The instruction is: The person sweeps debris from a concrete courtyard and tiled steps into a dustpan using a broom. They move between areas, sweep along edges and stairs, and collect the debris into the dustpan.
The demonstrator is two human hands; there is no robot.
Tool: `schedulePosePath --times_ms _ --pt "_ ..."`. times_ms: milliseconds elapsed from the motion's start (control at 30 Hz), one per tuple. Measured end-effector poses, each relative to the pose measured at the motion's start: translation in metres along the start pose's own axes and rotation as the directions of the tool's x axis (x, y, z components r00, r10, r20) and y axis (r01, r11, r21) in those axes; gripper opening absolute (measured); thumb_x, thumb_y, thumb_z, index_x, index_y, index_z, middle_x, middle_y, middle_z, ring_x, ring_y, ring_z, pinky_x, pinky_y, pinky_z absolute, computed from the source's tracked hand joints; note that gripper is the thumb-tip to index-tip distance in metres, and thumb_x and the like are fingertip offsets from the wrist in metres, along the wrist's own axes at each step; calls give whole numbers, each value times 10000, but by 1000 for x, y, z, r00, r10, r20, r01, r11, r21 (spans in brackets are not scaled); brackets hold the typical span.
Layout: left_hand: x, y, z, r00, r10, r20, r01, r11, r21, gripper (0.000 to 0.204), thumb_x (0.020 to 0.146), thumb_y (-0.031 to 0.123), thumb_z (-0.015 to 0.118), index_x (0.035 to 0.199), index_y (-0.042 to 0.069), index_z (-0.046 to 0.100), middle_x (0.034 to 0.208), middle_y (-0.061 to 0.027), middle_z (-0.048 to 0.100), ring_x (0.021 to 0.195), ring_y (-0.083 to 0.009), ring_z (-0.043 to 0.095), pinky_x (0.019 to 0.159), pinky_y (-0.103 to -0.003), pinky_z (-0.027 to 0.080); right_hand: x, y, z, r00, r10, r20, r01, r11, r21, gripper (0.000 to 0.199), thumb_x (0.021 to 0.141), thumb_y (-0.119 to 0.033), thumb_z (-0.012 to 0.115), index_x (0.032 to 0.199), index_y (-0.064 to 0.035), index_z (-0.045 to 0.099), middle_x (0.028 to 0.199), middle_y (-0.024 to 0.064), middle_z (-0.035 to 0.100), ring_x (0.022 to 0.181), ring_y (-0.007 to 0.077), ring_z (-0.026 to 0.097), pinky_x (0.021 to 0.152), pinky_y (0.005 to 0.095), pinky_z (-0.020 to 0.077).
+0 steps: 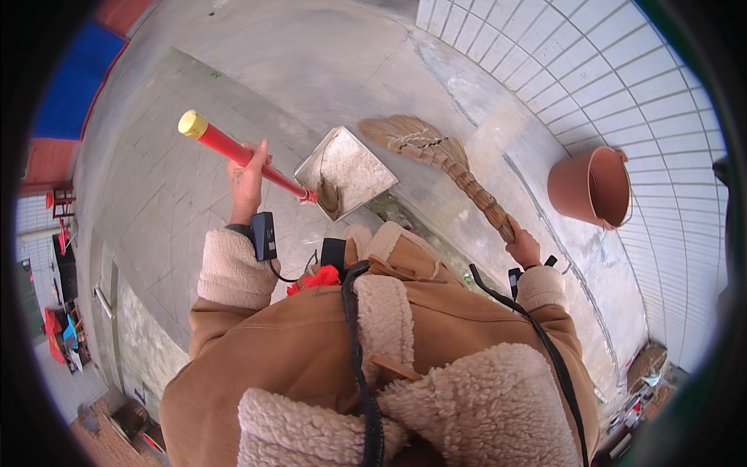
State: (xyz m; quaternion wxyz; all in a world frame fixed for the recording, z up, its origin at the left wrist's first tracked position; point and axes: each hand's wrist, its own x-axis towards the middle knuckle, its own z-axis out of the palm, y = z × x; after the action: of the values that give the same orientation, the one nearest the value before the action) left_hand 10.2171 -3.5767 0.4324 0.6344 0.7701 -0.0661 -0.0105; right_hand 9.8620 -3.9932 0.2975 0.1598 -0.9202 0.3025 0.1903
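My left hand (247,180) is wrapped round the red handle of a dustpan (354,167), whose yellow end cap sticks up past my fist. The pan is whitish and square, with its open tray in front of me near the ground. In my right hand (524,247) I grip the bound stalk of a straw broom (459,175). Its bristles fan out forward and left, to the right of the pan. Broom and pan look apart. Whether the bristles touch the ground I cannot tell.
A brown bucket (589,188) lies or stands by the white tiled wall (576,54) on the right. Grey paving (179,148) spreads to the left, and a mossy strip runs below the pan. Assorted items (66,335) stand at the far left edge.
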Motion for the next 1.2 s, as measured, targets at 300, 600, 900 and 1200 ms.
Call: schedulePosePath --times_ms 300,600,900,1200 --pt "-4 -20 4 979 14 206 -29 997 70 274 777 223 621 606 66 476 582 -4 487 570 -84 452 554 -224 356 -70 -43 87 995 101 -18 -73 818 571 814 573 -149 664 1300 -236 309 919 198 595 863 350 571 732 400 450" --pt "82 -44 71 982 -11 188 12 1000 -9 297 773 220 636 586 85 449 566 7 463 544 -87 444 539 -223 369 2 -63 58 981 -113 159 6 833 553 793 580 -139 680 1290 -182 331 931 215 586 875 358 559 746 387 443" --pt "7 -47 -15 987 -3 163 5 1000 -12 279 764 192 631 578 54 475 567 -9 489 542 -90 451 521 -242 375 -115 -76 68 988 -128 82 25 670 742 772 580 -42 662 1284 -118 354 937 116 578 825 186 544 748 272 426" --pt "-2 -47 -24 991 13 130 -22 998 65 259 750 189 646 594 49 493 576 -6 507 547 -92 468 527 -243 383 -105 -90 116 977 -109 181 -29 780 625 754 597 -109 661 1283 -142 352 939 184 591 857 288 576 749 336 439"
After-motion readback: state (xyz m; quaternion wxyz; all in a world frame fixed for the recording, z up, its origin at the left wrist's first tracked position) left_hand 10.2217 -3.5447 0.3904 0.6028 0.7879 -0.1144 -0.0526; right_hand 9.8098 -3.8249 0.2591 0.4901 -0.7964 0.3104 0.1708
